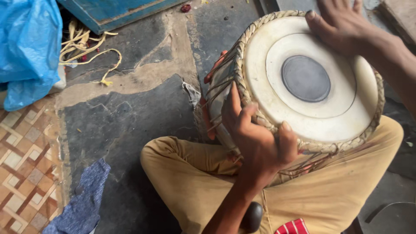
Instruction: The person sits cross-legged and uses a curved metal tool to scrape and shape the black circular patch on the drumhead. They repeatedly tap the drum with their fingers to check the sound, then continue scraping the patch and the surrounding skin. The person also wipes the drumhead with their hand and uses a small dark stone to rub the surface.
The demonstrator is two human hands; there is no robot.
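A hand drum (pixel 303 112) rests tilted on my lap, with a white skin head, a dark grey round patch (pixel 305 78) in its middle and a braided rim (pixel 242 82) laced with leather straps. My left hand (pixel 255 138) grips the near rim and side straps, thumb hooked over the braid. My right hand (pixel 342 26) lies on the far edge of the drum head, fingers flat on the skin. My legs in tan trousers (pixel 329 195) sit crossed under the drum.
Grey cracked stone floor (pixel 130 117) spreads to the left. A blue plastic bag (pixel 28 47) lies far left, yellowish cord (pixel 86 47) beside it, a blue painted board (pixel 117 13) behind. Patterned tiles (pixel 26 164) and a blue cloth (pixel 82 203) are near left.
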